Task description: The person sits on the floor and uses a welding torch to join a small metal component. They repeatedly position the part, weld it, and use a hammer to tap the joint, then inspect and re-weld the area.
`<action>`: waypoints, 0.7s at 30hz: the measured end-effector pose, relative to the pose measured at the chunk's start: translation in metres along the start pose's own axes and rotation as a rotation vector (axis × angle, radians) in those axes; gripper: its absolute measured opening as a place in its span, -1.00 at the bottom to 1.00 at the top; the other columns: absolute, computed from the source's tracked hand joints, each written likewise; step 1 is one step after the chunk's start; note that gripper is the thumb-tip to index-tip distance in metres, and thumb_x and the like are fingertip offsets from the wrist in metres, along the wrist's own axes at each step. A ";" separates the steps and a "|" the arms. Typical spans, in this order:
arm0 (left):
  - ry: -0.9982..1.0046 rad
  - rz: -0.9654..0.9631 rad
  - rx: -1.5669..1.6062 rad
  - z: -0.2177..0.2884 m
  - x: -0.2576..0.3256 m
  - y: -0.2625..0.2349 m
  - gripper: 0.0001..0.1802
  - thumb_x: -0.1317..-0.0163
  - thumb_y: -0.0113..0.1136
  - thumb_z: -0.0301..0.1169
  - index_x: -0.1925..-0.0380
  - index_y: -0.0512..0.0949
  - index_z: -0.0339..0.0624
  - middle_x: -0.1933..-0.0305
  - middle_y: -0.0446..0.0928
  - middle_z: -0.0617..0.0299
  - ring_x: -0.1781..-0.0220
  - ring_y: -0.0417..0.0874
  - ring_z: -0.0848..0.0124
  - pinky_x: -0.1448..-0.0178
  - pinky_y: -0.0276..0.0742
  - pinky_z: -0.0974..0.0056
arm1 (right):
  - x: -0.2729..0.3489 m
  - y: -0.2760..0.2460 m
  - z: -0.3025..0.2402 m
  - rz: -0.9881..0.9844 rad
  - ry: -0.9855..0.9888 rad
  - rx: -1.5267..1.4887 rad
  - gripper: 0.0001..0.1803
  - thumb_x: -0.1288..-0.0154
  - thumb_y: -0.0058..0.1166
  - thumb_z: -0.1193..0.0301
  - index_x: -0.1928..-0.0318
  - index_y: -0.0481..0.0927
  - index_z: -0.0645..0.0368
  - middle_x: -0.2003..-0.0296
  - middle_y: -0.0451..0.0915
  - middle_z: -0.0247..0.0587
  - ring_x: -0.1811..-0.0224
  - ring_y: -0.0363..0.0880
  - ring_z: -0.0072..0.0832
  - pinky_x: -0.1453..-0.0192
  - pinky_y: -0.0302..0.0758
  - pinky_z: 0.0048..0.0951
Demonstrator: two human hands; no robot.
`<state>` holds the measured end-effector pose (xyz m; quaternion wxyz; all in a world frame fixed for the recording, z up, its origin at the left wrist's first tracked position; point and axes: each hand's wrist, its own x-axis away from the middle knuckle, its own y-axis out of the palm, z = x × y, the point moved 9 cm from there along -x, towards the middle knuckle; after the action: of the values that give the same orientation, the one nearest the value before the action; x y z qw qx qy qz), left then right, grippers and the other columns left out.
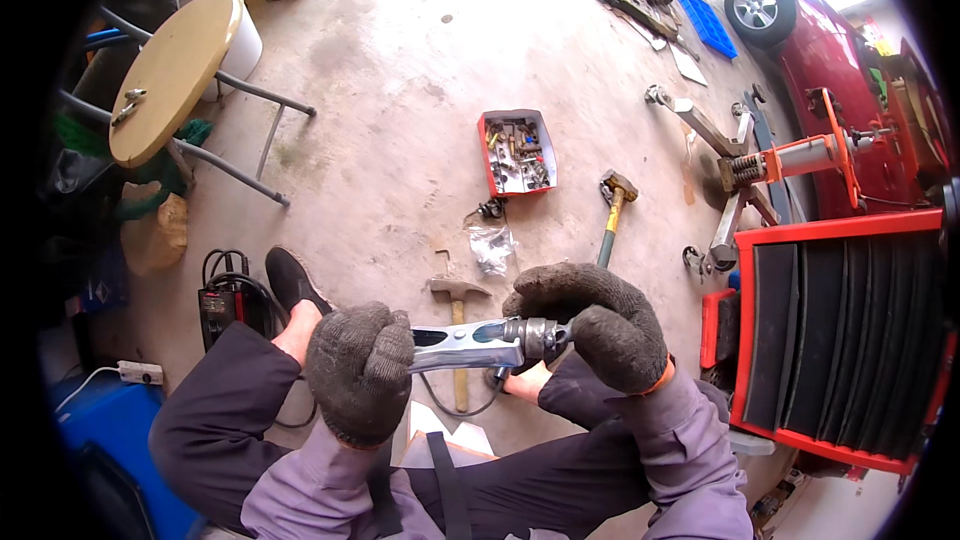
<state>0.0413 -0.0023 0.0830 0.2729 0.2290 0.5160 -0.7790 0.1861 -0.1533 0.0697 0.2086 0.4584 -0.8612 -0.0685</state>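
Observation:
My left hand (361, 372), in a dark knitted work glove, is closed around one end of a silver stamped-metal piece (470, 348) with cut-outs and a round rivet. The piece lies level across my lap, above the floor. Against its right end is a dark ribbed metal cylinder (538, 337). My right hand (600, 325), gloved alike, curls around the cylinder's outer end with fingers above and thumb below; the exact grip is partly hidden. Below them, a black cable (462, 414) loops over the floor. Under the metal piece lies a wooden-handled hammer (459, 302).
Ahead sit a red-edged box (488, 155) of small metal parts, a clear plastic bag (491, 248) and a sledgehammer (616, 202). To the right are a red tool cabinet (748, 325), a metal stand (800, 156) and a red car (820, 60). A round-topped stool (185, 70) and black machine (222, 305) stand left.

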 end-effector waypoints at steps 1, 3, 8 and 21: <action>-0.011 -0.012 0.005 0.000 0.002 -0.001 -0.60 -0.01 0.32 -0.63 0.09 0.53 -0.16 0.16 0.62 0.05 0.14 0.69 0.06 0.05 0.59 0.01 | 0.001 -0.001 0.001 0.004 -0.007 -0.019 -0.50 -0.42 0.01 0.31 -0.25 0.48 0.36 -0.13 0.60 0.05 -0.18 0.58 -0.27 -0.31 0.48 -0.22; -0.017 -0.045 0.033 0.002 0.004 0.005 -0.57 0.00 0.34 -0.62 0.06 0.54 -0.17 0.16 0.64 0.05 0.13 0.69 0.06 0.05 0.60 0.02 | 0.004 -0.004 0.001 0.021 -0.025 -0.050 -0.49 -0.45 -0.03 0.25 -0.23 0.50 0.39 -0.11 0.61 0.06 -0.17 0.59 -0.26 -0.30 0.49 -0.21; -0.036 -0.106 0.102 0.001 0.006 0.013 -0.52 0.02 0.36 -0.60 0.01 0.54 -0.19 0.17 0.63 0.04 0.15 0.69 0.05 0.08 0.59 0.02 | 0.000 -0.013 0.001 0.055 -0.069 0.080 -0.50 -0.48 -0.07 0.22 -0.15 0.55 0.43 -0.05 0.64 0.08 -0.13 0.62 -0.24 -0.28 0.50 -0.21; 0.060 0.032 -0.075 0.014 0.001 -0.001 -0.57 0.05 0.39 -0.58 0.09 0.63 -0.14 0.05 0.56 0.14 0.13 0.64 0.18 0.17 0.53 0.10 | 0.003 -0.007 -0.004 0.001 -0.149 0.205 -0.67 -0.50 -0.13 0.46 -0.08 0.57 0.44 -0.01 0.64 0.10 -0.12 0.64 -0.15 -0.28 0.52 -0.20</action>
<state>0.0384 -0.0150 0.0881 0.2781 0.2500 0.5493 -0.7473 0.1919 -0.1591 0.0724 0.0963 0.4707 -0.8769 -0.0139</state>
